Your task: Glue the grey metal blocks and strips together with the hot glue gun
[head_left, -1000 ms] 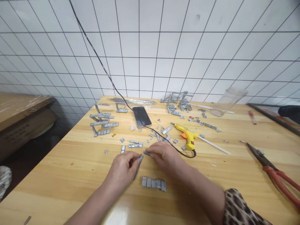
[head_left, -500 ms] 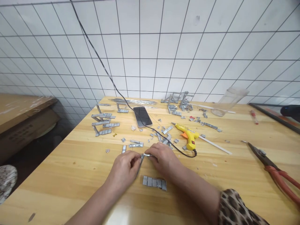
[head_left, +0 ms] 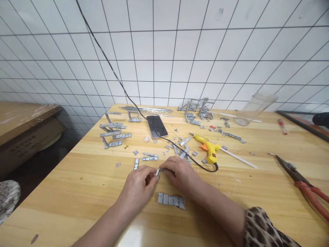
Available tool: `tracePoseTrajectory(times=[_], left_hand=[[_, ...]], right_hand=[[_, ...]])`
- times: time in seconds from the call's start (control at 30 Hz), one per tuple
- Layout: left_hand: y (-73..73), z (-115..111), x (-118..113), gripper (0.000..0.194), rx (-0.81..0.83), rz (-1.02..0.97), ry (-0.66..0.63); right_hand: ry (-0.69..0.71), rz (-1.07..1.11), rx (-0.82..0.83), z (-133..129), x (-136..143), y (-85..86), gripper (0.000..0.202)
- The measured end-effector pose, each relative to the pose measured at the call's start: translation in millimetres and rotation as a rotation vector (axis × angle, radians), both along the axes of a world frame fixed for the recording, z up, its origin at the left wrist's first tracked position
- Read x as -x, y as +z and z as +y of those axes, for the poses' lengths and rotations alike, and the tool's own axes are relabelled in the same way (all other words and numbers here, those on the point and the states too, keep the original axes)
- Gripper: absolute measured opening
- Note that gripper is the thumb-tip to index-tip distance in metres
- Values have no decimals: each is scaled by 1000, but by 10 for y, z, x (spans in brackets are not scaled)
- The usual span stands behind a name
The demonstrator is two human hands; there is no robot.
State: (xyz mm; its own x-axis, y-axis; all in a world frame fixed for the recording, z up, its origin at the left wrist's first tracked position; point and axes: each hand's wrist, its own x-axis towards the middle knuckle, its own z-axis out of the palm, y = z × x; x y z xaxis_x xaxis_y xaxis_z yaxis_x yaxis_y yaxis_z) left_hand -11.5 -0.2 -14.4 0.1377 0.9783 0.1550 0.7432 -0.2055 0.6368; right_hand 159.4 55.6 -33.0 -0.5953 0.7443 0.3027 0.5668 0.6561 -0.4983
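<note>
In the head view, a white tiled wall [head_left: 164, 48] fills the upper half of the frame, above a wooden tabletop [head_left: 84, 195]. At the lower centre, the left hand [head_left: 138, 185] has its thumb and fingers pinched on a slim grey strip [head_left: 157, 172], whose light end shows. Just right of it, the right hand [head_left: 181, 173] has its fingers closed on a small grey piece [head_left: 161, 169], mostly hidden; whether the two parts touch, I cannot tell. A segmented grey bar [head_left: 171, 200] lies below the hands. A yellow glue gun [head_left: 211, 152] lies right of centre, a phone [head_left: 157, 127] near the middle, grey frames [head_left: 113, 133] left of it, and red-handled pliers [head_left: 295, 176] at the right edge. A clear jar [head_left: 254, 108] leans at upper right.
</note>
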Motion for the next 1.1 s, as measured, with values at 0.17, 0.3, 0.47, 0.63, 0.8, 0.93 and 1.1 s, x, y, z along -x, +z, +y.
tracePoseTrajectory(times=[0.17,0.3,0.47,0.63,0.8,0.93,1.1], left_hand=[[-11,9,4,12,-3,0,-8],[-61,15,-3,10,-31,-21,-10],[-147,7,13,16,-126,-60,-41],[-136,3,20,18,-161,-37,-86],[-94,-2,1,19,-144,-26,-96],[-82,-1,-10,19,-124,-9,-90],[-84,4,-10,18,-94,7,-84]], right_hand=[[9,6,0,-12,6,10,20],[26,5,-14,-23,11,21,21],[34,11,-39,-29,12,24,20],[24,28,-59,-33,20,1,22],[9,43,-52,-32,28,-20,21],[5,43,-28,-28,32,-5,22],[13,28,-4,-16,38,15,22]])
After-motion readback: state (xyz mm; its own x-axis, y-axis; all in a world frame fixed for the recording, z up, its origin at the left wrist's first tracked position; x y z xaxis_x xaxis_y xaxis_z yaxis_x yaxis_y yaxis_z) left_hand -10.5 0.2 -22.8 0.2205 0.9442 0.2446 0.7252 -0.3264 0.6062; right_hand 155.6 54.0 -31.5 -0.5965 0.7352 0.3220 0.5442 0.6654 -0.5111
